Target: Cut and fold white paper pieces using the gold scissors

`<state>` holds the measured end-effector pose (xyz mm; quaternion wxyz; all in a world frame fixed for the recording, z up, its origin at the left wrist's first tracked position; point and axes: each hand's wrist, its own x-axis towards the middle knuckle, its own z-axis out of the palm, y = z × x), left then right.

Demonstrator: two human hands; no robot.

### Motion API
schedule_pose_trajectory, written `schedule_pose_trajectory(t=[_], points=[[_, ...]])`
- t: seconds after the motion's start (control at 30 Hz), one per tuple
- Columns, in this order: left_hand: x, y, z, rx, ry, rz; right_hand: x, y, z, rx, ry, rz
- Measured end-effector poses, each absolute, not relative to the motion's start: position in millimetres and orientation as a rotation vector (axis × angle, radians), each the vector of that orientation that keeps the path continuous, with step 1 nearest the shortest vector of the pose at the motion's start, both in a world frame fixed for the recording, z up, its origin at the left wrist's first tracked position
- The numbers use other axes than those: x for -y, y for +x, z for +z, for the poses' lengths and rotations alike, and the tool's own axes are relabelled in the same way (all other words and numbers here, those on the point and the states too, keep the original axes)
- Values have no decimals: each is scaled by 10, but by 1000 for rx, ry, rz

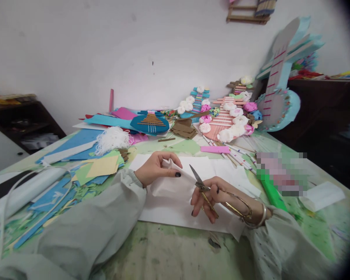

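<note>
My left hand [159, 169] pinches the top edge of a thin white paper sheet [175, 186], which hangs in loose folds from my fingers. To its right, my right hand [211, 198] has its fingers through the handles of a pair of scissors [201, 184] with gold-coloured grips. The blades point up and to the left, beside the raised sheet and apart from my left fingers. More white paper [169, 214] lies flat on the table under both hands.
Coloured paper scraps [101, 167] and a bundle of white string [113, 140] lie left. Paper instrument models [227, 116] lean along the wall, with a tall light-blue one [275, 89] at right. A pink strip [215, 149], thin sticks [236, 155] and a green packet [271, 190] are nearby.
</note>
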<state>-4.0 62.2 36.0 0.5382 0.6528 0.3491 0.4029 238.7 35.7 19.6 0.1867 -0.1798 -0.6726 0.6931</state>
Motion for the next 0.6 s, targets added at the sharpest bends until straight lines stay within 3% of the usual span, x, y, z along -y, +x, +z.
schedule_pose_trajectory(t=[0.6], points=[[-618, -33, 364, -896, 1675, 1013, -361, 2363, 222, 1898, -517, 1948]])
